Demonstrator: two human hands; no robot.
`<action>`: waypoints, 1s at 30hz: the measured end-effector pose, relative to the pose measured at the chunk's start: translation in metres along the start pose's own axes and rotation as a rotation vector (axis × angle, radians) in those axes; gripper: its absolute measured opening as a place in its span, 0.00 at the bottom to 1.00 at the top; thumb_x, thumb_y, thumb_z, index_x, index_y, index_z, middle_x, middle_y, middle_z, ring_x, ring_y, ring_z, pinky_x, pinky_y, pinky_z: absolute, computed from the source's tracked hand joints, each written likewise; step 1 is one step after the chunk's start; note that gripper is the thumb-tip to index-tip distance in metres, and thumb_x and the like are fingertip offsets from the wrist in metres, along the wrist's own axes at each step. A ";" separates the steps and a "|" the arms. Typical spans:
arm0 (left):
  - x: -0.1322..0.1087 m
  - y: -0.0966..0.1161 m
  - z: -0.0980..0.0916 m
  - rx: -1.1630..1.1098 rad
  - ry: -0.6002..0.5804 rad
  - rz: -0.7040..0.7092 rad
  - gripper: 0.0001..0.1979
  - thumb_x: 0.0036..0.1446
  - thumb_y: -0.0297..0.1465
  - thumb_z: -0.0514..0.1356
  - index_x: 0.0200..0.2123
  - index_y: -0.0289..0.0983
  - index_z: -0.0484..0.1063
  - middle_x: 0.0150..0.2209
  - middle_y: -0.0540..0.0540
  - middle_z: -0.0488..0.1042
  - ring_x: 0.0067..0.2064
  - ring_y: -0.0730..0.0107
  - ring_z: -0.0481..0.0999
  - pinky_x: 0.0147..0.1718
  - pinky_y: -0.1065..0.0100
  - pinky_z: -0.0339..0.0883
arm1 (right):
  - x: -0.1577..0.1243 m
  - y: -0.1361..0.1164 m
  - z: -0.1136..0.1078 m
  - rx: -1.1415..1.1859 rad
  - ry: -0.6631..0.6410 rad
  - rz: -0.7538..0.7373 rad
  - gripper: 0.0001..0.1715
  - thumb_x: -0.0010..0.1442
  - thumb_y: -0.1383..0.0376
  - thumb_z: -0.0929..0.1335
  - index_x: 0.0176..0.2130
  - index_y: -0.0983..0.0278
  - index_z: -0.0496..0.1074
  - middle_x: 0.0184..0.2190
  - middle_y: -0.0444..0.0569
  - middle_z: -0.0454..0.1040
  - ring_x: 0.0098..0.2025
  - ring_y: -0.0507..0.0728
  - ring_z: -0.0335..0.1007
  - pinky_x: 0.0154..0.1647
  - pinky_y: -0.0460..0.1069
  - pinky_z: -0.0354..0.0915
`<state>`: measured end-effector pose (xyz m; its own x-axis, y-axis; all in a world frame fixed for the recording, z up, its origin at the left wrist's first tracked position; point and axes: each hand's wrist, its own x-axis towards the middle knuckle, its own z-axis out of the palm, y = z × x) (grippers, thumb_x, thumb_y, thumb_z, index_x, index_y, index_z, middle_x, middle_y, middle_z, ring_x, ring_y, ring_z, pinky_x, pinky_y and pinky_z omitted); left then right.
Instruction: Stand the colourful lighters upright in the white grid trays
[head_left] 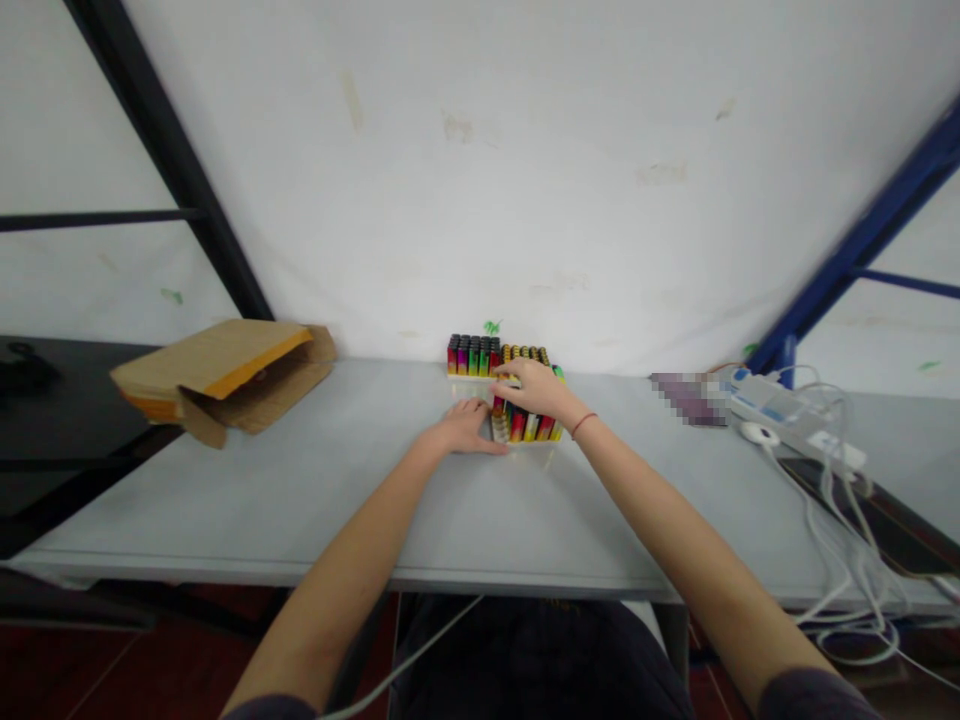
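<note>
Rows of disposable lighters [521,425] stand upright in a shallow white tray [461,376] near the back of a grey table [300,510], a little right of centre. Their long axes point straight up, tops uppermost, and the rows run left to right, parallel to the white sheet [480,180] behind them. The bodies show red, yellow, green and pink, and the back rows have dark tops. Any print on them is too small to read.

The left hand [465,428] lies open and palm down on the table, its fingers reaching to the front left corner of the tray. The right hand [536,390], with a red string [583,424] around its wrist, reaches over the lighters with its fingers stretched left across their tops. Whether it grips one, I cannot tell.

A folded cardboard mailer [225,375] sits at the table's left end. To the right lie a blurred-out object [686,398], a white power strip [780,408] and tangled white cables [840,520]. A black frame [172,170] and a blue frame [862,240] rise on either side.
</note>
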<state>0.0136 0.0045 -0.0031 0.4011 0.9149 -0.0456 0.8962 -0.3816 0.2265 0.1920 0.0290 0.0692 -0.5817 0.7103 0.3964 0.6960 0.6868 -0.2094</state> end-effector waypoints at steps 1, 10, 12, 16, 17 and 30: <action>0.000 0.000 0.000 -0.005 0.001 0.003 0.48 0.41 0.62 0.57 0.58 0.35 0.59 0.58 0.36 0.60 0.59 0.45 0.59 0.56 0.57 0.53 | 0.000 0.009 -0.001 0.025 0.060 0.036 0.20 0.62 0.56 0.61 0.44 0.64 0.75 0.44 0.54 0.76 0.46 0.59 0.70 0.47 0.50 0.61; -0.001 0.000 -0.002 -0.004 -0.017 0.006 0.48 0.42 0.61 0.57 0.59 0.35 0.58 0.59 0.36 0.59 0.59 0.45 0.59 0.56 0.57 0.54 | -0.047 0.098 0.039 -0.127 0.097 0.477 0.25 0.64 0.66 0.57 0.59 0.66 0.63 0.61 0.55 0.62 0.60 0.61 0.58 0.57 0.54 0.55; -0.001 0.000 -0.002 0.002 -0.016 0.006 0.48 0.42 0.60 0.58 0.59 0.35 0.58 0.59 0.36 0.59 0.59 0.45 0.59 0.56 0.57 0.54 | -0.055 0.098 0.046 -0.155 0.032 0.484 0.25 0.65 0.61 0.57 0.60 0.64 0.61 0.60 0.55 0.63 0.59 0.61 0.59 0.56 0.54 0.57; -0.002 0.001 -0.004 0.012 -0.020 0.003 0.47 0.43 0.60 0.58 0.59 0.34 0.58 0.59 0.35 0.59 0.59 0.46 0.59 0.56 0.58 0.54 | -0.060 0.098 0.041 -0.243 -0.045 0.589 0.22 0.66 0.57 0.58 0.48 0.69 0.69 0.46 0.60 0.74 0.48 0.60 0.70 0.46 0.50 0.61; -0.003 0.002 -0.004 0.015 -0.022 0.001 0.47 0.43 0.59 0.58 0.59 0.34 0.58 0.59 0.35 0.59 0.59 0.46 0.59 0.57 0.58 0.54 | -0.062 0.099 0.037 -0.274 -0.057 0.607 0.20 0.65 0.58 0.59 0.46 0.69 0.70 0.45 0.60 0.74 0.47 0.60 0.70 0.44 0.49 0.61; -0.002 0.002 -0.005 0.019 -0.010 -0.001 0.46 0.43 0.59 0.57 0.58 0.35 0.58 0.59 0.37 0.59 0.59 0.47 0.59 0.57 0.58 0.53 | -0.100 0.094 0.015 -0.336 0.105 0.593 0.15 0.59 0.72 0.59 0.44 0.72 0.68 0.42 0.64 0.73 0.46 0.63 0.68 0.46 0.52 0.59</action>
<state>0.0137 0.0023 0.0025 0.4017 0.9141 -0.0555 0.9001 -0.3830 0.2075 0.3092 0.0247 -0.0038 -0.0299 0.9208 0.3888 0.9866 0.0896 -0.1362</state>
